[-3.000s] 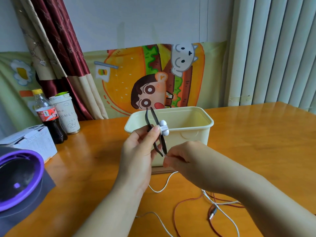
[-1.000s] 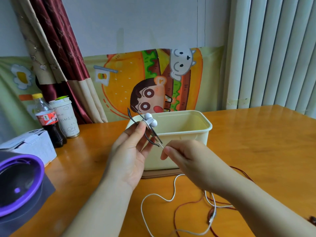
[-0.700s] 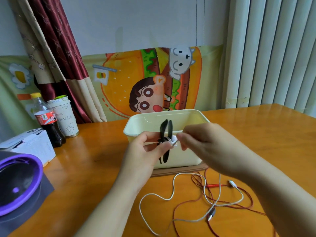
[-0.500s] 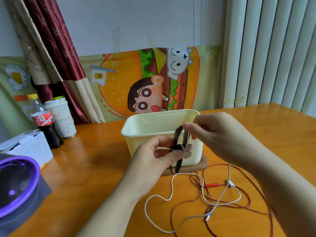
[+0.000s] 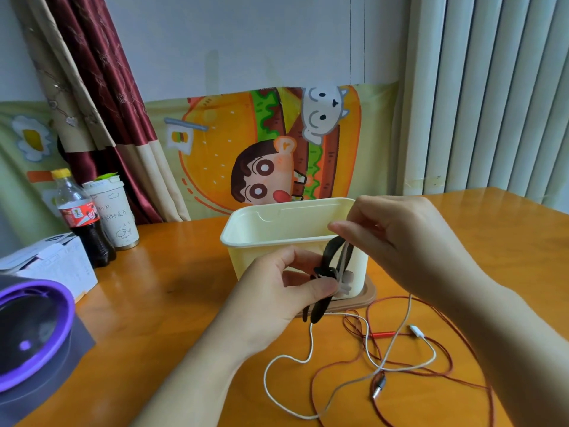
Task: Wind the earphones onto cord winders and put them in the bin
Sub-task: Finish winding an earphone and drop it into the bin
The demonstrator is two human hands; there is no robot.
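Of the hands, the left hand (image 5: pixel 277 292) is pinched on the middle of the black cord winder (image 5: pixel 329 251) to steady it. The white earphone cord (image 5: pixel 308 340) is pinched taut above it by the right hand (image 5: pixel 403 241), ready for wrapping, beside the bin (image 5: pixel 261 257).

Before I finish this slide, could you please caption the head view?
Left hand grips a black cord winder; right hand pinches the white earphone cable at its top, cream bin behind.
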